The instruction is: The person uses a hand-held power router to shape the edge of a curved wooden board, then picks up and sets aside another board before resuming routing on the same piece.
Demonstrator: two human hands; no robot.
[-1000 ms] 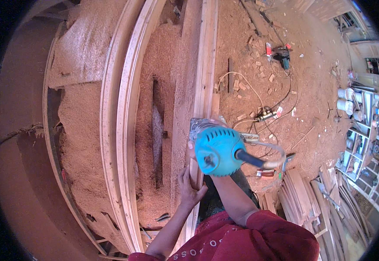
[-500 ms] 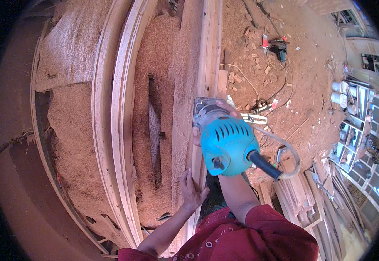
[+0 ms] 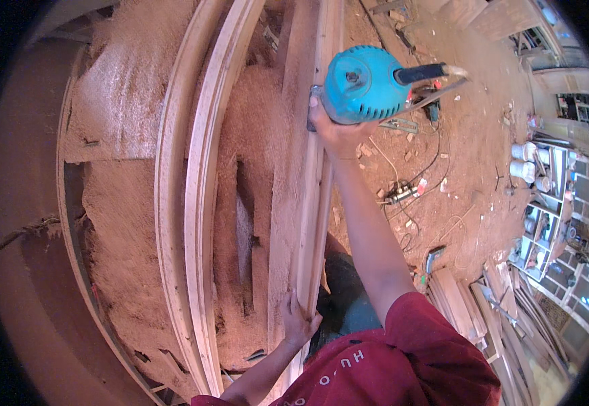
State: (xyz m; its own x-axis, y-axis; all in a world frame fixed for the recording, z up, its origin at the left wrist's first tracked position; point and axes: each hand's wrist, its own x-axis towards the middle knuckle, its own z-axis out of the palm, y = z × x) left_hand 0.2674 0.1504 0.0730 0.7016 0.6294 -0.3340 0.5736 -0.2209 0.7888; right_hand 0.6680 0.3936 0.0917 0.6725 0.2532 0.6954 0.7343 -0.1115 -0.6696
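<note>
A long wooden board (image 3: pixel 313 223) runs lengthwise along the right edge of the sawdust-covered bench. Toward its far end, my right hand (image 3: pixel 338 132) is wrapped round a blue electric router (image 3: pixel 362 84). The router's base, partly hidden by the motor housing, rests on the board. Its black cord sleeve points to the right. Close to my body, my left hand (image 3: pixel 298 321) grips the same board, fingers on the left side and thumb on the right.
Two more long grooved boards (image 3: pixel 203 183) lie on the bench (image 3: pixel 115 243) to the left. A slot opens in the bench between them and the worked board. On the floor at right are cords, wood offcuts and another power tool (image 3: pixel 432 108). Stacked lumber (image 3: pixel 453 301) lies at the lower right.
My right hand has slid the router away from me along the board, and the router's cord end has swung upward. My left hand stays on the board, at nearly the same place.
</note>
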